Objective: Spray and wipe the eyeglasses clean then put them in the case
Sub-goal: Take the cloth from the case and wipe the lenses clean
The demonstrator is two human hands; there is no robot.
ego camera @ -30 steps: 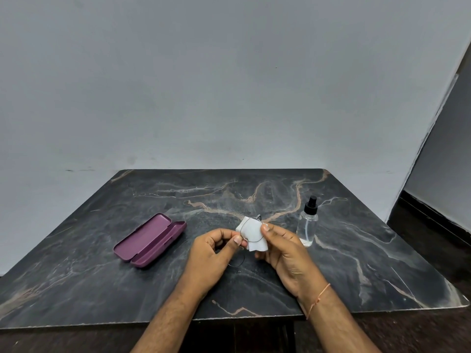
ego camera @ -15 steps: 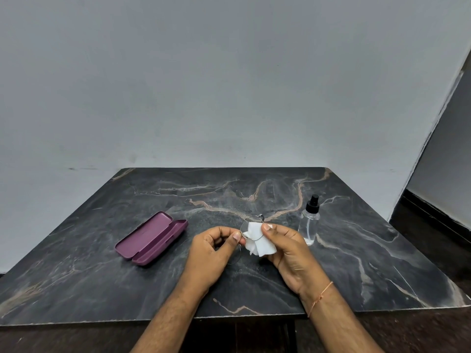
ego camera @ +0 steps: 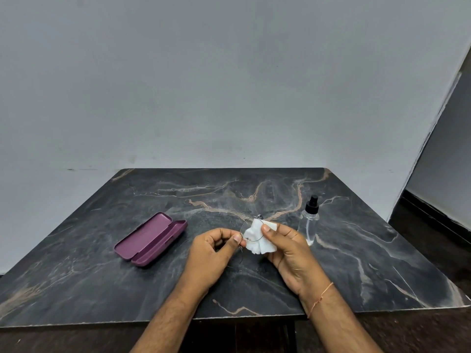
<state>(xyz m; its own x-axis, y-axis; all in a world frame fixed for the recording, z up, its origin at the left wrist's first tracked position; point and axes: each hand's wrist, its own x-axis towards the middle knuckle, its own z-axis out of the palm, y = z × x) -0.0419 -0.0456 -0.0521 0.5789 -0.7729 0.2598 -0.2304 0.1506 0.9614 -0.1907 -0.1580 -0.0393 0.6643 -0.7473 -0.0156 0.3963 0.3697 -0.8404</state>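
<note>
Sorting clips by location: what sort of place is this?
Probably a plain indoor room, staged for the task: a dark marble-look table against a bare grey wall, with dark flooring beside it.

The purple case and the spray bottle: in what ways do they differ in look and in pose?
The purple case is opaque and lies flat with its lid open; the spray bottle is clear with a black top and stands upright. The case is left of both hands, the bottle right. Both rest untouched on the table.
</note>
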